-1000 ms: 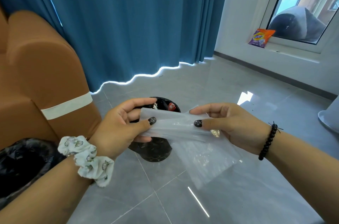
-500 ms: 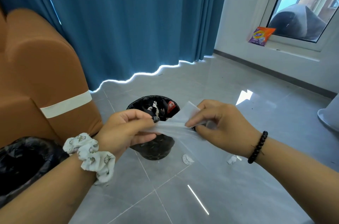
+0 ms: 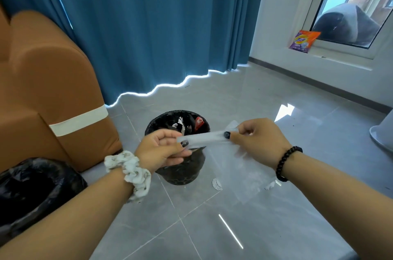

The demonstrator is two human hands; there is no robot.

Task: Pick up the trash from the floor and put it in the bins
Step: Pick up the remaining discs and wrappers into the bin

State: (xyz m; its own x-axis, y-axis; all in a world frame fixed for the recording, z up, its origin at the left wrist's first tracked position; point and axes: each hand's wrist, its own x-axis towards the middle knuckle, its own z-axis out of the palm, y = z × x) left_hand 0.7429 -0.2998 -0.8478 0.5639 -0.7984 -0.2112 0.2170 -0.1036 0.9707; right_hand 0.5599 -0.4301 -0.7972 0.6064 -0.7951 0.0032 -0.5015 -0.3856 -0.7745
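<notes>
The step in hand was the handling of one piece of trash above the bin, not yet the drop. The clear plastic bag (image 3: 214, 139) was stretched as a folded band between the two hands, and its loose lower part hung down toward 5 o'clock, over the floor (image 3: 234, 227). The left hand (image 3: 161, 149) pinched the left end between thumb and curled fingers; the right hand (image 3: 255, 140) pinched the right end in the same way. So each grip was closed on the bag, with nothing else in it.

The black bin (image 3: 180, 176) stood just behind and below the hands, at 12 o'clock from the left hand, with trash already inside. A second bin (image 3: 38, 187) with a black liner stood at 9 o'clock, beside the brown sofa (image 3: 53, 93).

I judged that the next move called for gathering the hanging part smaller, bringing it over the bin mouth, and then opening both grips. A small white scrap (image 3: 217, 184) lay on the floor near the foot of the bin, and it was probably still to be collected.
</notes>
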